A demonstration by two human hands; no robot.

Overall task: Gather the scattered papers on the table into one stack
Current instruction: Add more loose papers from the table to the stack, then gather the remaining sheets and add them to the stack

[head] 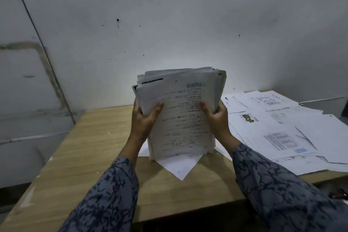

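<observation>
Paper stack (180,115) upright on edge on wooden counter (90,147), bottom on a loose sheet (178,165). Left grip (145,117) and right grip (216,117) clamp its sides, thumbs in front. Scattered papers (278,130) lie right.

I can't read the blurred print on the upright stack (180,115), its bulk hides most of the sheet (178,165) beneath, and the scattered papers (282,128) run off my right edge.
</observation>
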